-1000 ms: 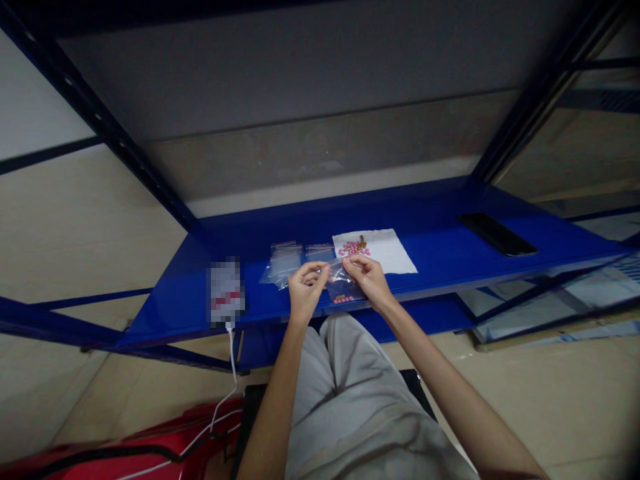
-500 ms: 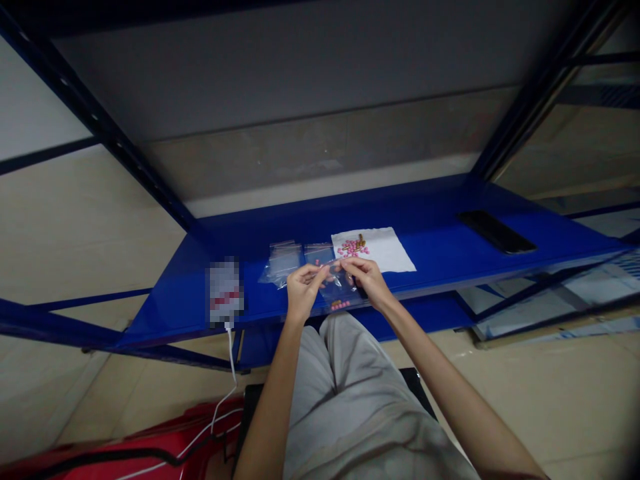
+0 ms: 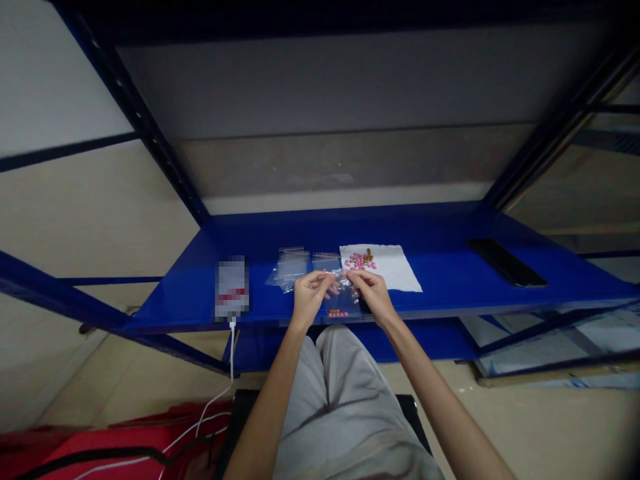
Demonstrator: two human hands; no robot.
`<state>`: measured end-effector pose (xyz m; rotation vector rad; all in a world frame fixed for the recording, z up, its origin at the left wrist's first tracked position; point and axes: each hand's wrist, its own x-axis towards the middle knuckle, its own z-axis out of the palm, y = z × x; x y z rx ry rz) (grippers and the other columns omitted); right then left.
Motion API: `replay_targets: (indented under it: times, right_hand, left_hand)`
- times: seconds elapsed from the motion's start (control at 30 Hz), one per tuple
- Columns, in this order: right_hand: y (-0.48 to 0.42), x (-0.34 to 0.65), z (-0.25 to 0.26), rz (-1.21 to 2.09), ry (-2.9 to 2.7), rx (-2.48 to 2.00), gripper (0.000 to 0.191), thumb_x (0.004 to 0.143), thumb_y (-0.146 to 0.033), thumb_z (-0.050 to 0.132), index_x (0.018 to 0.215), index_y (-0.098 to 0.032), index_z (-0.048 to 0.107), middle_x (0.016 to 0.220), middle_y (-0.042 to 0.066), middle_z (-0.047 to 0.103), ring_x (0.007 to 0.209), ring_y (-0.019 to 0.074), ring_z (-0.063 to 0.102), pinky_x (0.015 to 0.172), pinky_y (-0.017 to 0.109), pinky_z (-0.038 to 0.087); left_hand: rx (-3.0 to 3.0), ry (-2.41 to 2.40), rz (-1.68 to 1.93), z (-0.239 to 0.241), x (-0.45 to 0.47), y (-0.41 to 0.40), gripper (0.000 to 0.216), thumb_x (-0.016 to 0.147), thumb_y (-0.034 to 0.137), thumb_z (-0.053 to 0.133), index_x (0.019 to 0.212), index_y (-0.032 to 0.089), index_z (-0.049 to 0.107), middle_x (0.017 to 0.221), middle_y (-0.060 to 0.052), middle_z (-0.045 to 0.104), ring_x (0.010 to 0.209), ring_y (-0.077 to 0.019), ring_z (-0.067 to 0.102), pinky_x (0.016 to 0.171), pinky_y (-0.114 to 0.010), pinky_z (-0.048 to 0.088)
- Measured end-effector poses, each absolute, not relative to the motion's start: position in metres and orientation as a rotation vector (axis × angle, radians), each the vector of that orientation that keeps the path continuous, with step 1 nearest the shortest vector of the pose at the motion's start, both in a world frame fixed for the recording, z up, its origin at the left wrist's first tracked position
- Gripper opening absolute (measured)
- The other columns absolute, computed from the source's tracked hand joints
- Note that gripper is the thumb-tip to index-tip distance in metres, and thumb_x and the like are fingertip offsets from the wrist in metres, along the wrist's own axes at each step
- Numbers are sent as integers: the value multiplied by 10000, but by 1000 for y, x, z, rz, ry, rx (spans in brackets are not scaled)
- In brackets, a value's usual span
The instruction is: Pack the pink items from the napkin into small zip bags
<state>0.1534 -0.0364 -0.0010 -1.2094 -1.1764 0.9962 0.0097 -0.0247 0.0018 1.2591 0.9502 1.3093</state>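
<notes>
Between my hands hangs a clear zip bag with several pink pills and brownish capsules lying at its bottom. My left hand pinches the bag's top edge on the left. On the other side my right hand grips the same edge between thumb and fingers. Just behind them, a white paper sheet carries a heap of pink pills with a few brown capsules. Another zip bag lies partly hidden behind my left hand, with something pink by it.
A stack of clear zip bags rests left of my hands on the blue shelf. Farther left is a blurred-out device with a white cable. A black phone lies at the right. Blue uprights frame both shelf ends.
The camera view has shifted and levelled. Both hands stay at the bag's top edge, and the bag with its pills hangs in nearly the same place.
</notes>
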Motion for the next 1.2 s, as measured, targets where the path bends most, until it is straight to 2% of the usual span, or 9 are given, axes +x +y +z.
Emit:
replay_targets:
  times: [0.3,0.4,0.57,0.63,0.73,0.83,0.9,1.07,1.2]
  right_hand:
    - [-41,157,-3,1005,-1197,-1207,263,744,-433,588,682,-183,643,470,-38,401,423,100,333,411,239,215]
    - [-42,155,0,1005,-1245,-1210,286,728,-453,598,794,-185,672,478,-30,442,417,107,352,404,243,230]
    - [-39,152,-2,1115,-1295,-1160,461,676,-468,650,1035,-180,623,583,-11,574,416,90,406,410,222,291]
    - [-36,152,-4,1132,-1299,-1127,510,629,-447,699,1047,-168,617,610,-6,605,474,101,480,455,215,340]
    - [-32,152,-3,1076,-1235,-1133,451,595,-441,720,944,-161,665,693,31,660,629,157,578,551,236,411]
    - [-25,148,6,1003,-1078,-1213,416,603,-459,699,895,-161,681,795,57,685,665,178,598,514,232,414]
    - [-18,145,13,969,-981,-1269,439,627,-475,670,916,-144,673,778,63,686,620,172,597,463,223,395]
    - [6,136,14,823,-1105,-1335,529,635,-471,649,1009,-98,621,569,30,648,485,167,581,463,251,423]
    - [13,127,6,590,-1331,-1487,468,692,-408,619,1058,-117,594,628,40,677,539,197,621,546,286,462]
  left_hand:
    - [1281,987,1367,3,12,-29,277,736,391,580,716,128,663,590,-53,653,479,-133,610,392,-179,405]
    - [1255,1018,1392,2,12,-29,296,736,402,575,716,123,668,571,-42,638,399,-108,569,360,-174,382]
    - [1176,1013,1395,2,11,-28,325,716,439,586,752,121,644,593,-22,625,337,-82,525,300,-156,310]
    - [1190,991,1429,3,10,-28,331,725,442,577,782,122,637,611,-19,626,350,-73,521,325,-158,335]
    - [1248,972,1478,5,10,-28,387,715,412,602,996,145,600,631,-2,619,420,-73,537,406,-166,389]
    - [1323,1026,1582,7,10,-30,551,682,356,654,1171,184,464,748,-8,620,519,-73,549,475,-166,399]
    - [1342,1132,1674,8,10,-31,542,703,350,635,1176,193,422,824,-23,597,561,-74,539,488,-170,394]
    - [1293,1428,1797,2,9,-29,294,837,364,437,1059,172,459,840,-46,542,697,-121,533,585,-217,418]
    - [1334,1491,1824,-4,9,-25,235,869,320,370,1016,167,471,902,-73,547,809,-155,531,722,-273,412]
